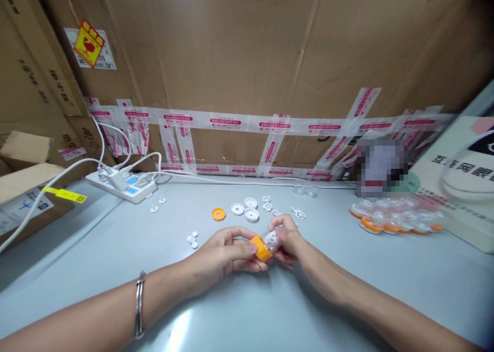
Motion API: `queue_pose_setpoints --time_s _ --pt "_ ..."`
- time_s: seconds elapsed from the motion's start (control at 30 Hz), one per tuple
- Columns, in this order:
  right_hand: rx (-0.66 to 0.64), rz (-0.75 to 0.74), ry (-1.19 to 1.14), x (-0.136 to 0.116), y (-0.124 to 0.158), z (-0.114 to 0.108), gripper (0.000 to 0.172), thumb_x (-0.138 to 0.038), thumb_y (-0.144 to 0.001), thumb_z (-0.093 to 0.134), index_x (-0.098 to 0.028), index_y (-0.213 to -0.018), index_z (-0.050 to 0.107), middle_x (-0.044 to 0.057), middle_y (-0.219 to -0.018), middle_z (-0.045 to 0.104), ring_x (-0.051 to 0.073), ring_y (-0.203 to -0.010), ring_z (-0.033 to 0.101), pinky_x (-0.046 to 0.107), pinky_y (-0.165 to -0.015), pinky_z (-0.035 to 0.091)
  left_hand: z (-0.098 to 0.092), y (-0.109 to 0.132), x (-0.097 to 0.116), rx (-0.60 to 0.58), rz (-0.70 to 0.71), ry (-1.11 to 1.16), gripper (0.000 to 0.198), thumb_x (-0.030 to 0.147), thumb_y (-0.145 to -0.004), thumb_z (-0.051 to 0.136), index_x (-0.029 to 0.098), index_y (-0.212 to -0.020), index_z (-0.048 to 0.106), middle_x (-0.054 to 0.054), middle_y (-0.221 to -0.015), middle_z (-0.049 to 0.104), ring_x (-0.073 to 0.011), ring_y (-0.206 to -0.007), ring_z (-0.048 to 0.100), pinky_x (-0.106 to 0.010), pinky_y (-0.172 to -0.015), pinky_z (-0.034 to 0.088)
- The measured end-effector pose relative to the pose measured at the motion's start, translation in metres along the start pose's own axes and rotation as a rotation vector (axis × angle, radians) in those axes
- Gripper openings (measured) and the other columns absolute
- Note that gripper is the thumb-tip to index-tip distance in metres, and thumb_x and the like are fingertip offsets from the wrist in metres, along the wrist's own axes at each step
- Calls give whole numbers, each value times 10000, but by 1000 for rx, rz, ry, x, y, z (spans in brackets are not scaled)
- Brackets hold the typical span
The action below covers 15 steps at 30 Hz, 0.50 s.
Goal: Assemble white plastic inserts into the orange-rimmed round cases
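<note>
My left hand (pixel 227 251) is closed around an orange plastic base (pixel 261 249), thumb on its near side. Joined to or pressed against that base is a clear plastic cover (pixel 272 239) with white openwork parts inside, pinched by the fingers of my right hand (pixel 291 239). Both hands meet over the middle of the table. Just beyond them lie an orange ring (pixel 218 214), white round cups (pixel 251 215) and white gear-like discs (pixel 298 213). Small white knobs (pixel 195 245) rest left of my left hand. Whether the cover is fully seated cannot be seen.
Clear-topped pieces with orange and white bases (pixel 380 226) are grouped at right, before a printed white panel (pixel 463 197). A power strip (pixel 133 185) with white cables sits at back left. A taped cardboard box (pixel 239 48) walls off the back. Clear plastic pieces (pixel 304 190) lie near it.
</note>
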State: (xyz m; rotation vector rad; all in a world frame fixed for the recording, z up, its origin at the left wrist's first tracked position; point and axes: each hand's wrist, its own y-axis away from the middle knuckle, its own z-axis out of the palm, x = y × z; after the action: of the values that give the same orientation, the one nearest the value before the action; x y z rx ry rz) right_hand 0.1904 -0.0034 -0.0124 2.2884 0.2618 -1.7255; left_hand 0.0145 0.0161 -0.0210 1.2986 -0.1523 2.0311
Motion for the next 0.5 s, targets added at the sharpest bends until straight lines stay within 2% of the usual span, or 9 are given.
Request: queue_pose_setpoints --time_s 0.17,0.33,0.5 --pt "-58 -5 131 -8 4 -6 356 -549 -877 249 -236 -1005 361 -28 -711 437 147 -686 447 308 -694 366 -2 -1 -3 -47 78 -23 364 260 -635 758 128 -870 515 -65 -824 662 -132 -719 646 -291 -783 459" --pt "-112 -79 90 -16 4 -11 344 -469 -889 329 -229 -1128 388 3 -810 511 154 -765 499 334 -774 410 -7 -2 -7 -41 173 -86 345 269 -673 734 145 -896 503 -53 -858 649 -141 -797 630 -316 -829 441" --pt "-99 -149 113 -16 3 -16 337 -341 -888 373 -260 -1206 447 25 -982 585 173 -930 540 373 -891 394 -6 -1 -5 -61 192 -112 337 257 -705 709 147 -934 487 -61 -910 632 -141 -839 616 -318 -845 429"
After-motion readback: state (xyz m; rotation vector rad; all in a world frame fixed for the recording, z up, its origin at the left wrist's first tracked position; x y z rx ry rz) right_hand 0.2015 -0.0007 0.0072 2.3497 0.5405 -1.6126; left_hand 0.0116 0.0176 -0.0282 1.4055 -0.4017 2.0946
